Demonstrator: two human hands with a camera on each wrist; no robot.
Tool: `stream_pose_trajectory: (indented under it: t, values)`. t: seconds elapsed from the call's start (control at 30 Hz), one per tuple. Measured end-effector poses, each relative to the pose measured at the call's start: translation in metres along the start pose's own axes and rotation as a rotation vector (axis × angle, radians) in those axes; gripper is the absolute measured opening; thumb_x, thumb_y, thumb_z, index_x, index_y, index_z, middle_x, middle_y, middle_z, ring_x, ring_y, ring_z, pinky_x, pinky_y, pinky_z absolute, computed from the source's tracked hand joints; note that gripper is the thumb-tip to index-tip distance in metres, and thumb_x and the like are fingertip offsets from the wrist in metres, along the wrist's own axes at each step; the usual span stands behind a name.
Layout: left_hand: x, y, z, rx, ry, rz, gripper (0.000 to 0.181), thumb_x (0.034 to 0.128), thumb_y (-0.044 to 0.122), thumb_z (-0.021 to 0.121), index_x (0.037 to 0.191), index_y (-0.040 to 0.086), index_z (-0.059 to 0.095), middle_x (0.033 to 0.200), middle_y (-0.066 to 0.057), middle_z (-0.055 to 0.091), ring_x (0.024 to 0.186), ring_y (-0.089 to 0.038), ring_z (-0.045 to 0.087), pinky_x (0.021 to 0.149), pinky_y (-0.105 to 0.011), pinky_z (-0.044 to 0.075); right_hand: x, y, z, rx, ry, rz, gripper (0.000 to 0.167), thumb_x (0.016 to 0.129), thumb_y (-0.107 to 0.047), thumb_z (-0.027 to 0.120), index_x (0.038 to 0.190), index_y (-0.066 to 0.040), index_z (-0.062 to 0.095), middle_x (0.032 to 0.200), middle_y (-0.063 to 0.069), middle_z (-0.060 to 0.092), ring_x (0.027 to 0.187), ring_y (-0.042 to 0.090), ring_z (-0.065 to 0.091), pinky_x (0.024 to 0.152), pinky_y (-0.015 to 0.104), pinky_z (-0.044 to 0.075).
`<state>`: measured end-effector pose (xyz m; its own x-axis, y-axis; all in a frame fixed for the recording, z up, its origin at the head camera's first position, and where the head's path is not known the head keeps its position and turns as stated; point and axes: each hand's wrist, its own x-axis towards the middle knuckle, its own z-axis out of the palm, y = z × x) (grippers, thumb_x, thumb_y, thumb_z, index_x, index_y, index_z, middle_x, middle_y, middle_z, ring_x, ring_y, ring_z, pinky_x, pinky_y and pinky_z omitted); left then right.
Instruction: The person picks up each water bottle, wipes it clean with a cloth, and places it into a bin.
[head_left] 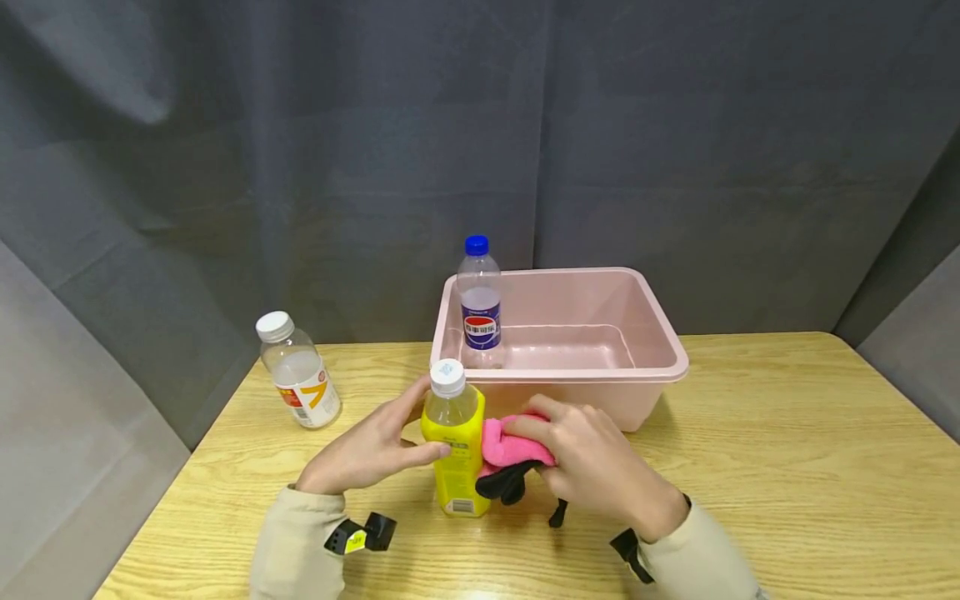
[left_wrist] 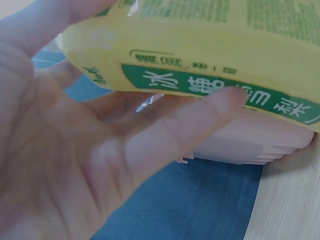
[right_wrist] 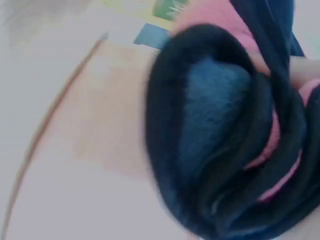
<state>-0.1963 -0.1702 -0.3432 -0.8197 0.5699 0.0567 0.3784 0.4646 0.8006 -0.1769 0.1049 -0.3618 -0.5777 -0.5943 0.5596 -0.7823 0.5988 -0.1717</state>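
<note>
A yellow-labelled bottle with a white cap (head_left: 457,467) stands on the wooden table, in front of the pink basin. My left hand (head_left: 375,446) grips it from the left, thumb across the front and fingers behind. Close up in the left wrist view, the thumb lies along the label's green band (left_wrist: 165,79). My right hand (head_left: 588,454) holds a bunched pink cloth with black edging (head_left: 510,444) against the bottle's right side. Folds of that cloth (right_wrist: 215,125) fill much of the right wrist view, which is blurred and hides most of the fingers.
The pink basin (head_left: 570,393) sits behind both hands. A clear bottle with a blue cap (head_left: 481,323) stands inside its left end. Another white-capped bottle (head_left: 309,385) stands near the table's left edge. A dark grey curtain (head_left: 375,167) hangs behind the table (head_left: 787,467).
</note>
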Motion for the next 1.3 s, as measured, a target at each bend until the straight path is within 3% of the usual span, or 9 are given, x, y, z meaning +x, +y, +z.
stream_pose_trajectory:
  t: [0.13,0.2,0.4,0.47,0.7,1.03,1.13,1.3]
  values:
    - [0.000,0.000,-0.001,-0.011,0.000,0.004,0.079,0.0965,0.020,0.071,0.158,0.001,0.024,0.160,-0.023,0.030,0.142,-0.046,0.036,0.112,-0.059,0.035,0.004,0.002,-0.004,0.082,0.250,-0.017,0.049,0.067,0.015,0.071,0.111,-0.006,0.075,0.105,0.006,0.067,0.087,0.022,0.068,0.076,0.038,0.060]
    - [0.000,0.000,-0.001,-0.016,-0.003,0.003,0.079,0.0966,0.020,0.071,0.158,0.002,0.024,0.160,-0.023,0.031,0.142,-0.046,0.036,0.111,-0.059,0.037,0.005,0.003,-0.004,0.115,0.347,-0.017,0.047,0.068,0.015,0.072,0.111,-0.004,0.074,0.108,0.008,0.067,0.092,0.025,0.068,0.084,0.035,0.058]
    - [0.000,0.000,0.000,-0.028,-0.010,0.004,0.079,0.0965,0.019,0.071,0.158,0.001,0.023,0.160,-0.024,0.031,0.142,-0.047,0.035,0.109,-0.059,0.040,0.007,0.002,-0.004,0.173,0.514,-0.023,0.048,0.067,0.019,0.070,0.110,-0.002,0.074,0.109,0.013,0.068,0.094,0.030,0.068,0.095,0.020,0.050]
    - [0.000,0.000,0.000,-0.032,-0.012,0.014,0.078,0.0966,0.018,0.070,0.157,0.002,0.024,0.159,-0.024,0.031,0.142,-0.047,0.035,0.108,-0.059,0.041,0.008,0.001,-0.004,0.198,0.528,-0.026,0.048,0.067,0.019,0.070,0.110,-0.001,0.074,0.109,0.014,0.068,0.095,0.031,0.067,0.096,0.020,0.050]
    - [-0.001,0.001,-0.002,-0.027,-0.006,0.031,0.078,0.0971,0.018,0.069,0.157,0.000,0.023,0.159,-0.025,0.031,0.142,-0.048,0.035,0.108,-0.060,0.040,0.008,-0.001,0.003,0.181,0.312,-0.097,0.043,0.066,0.014,0.070,0.102,-0.009,0.070,0.109,0.006,0.065,0.087,0.021,0.066,0.074,0.038,0.059]
    - [0.000,0.000,0.000,-0.031,-0.004,0.026,0.078,0.0965,0.017,0.070,0.157,0.001,0.023,0.159,-0.025,0.032,0.141,-0.049,0.035,0.106,-0.060,0.042,0.005,0.001,0.003,0.167,0.259,-0.071,0.040,0.065,0.015,0.068,0.095,-0.012,0.070,0.105,0.002,0.064,0.082,0.017,0.064,0.070,0.033,0.057]
    - [0.001,0.000,0.000,-0.024,0.003,0.031,0.077,0.0960,0.017,0.071,0.156,0.002,0.024,0.158,-0.024,0.033,0.141,-0.048,0.036,0.109,-0.059,0.039,0.003,0.002,0.005,0.114,0.180,-0.057,0.039,0.063,0.014,0.068,0.090,-0.014,0.069,0.098,0.000,0.061,0.074,0.014,0.059,0.062,0.029,0.053]
    - [0.001,0.001,0.000,-0.024,0.016,0.010,0.078,0.0951,0.017,0.072,0.156,0.005,0.024,0.158,-0.023,0.034,0.141,-0.047,0.037,0.111,-0.061,0.035,-0.001,0.004,0.013,0.043,-0.020,-0.055,0.039,0.060,0.011,0.069,0.087,-0.017,0.067,0.091,-0.002,0.056,0.066,0.012,0.051,0.055,0.025,0.045]
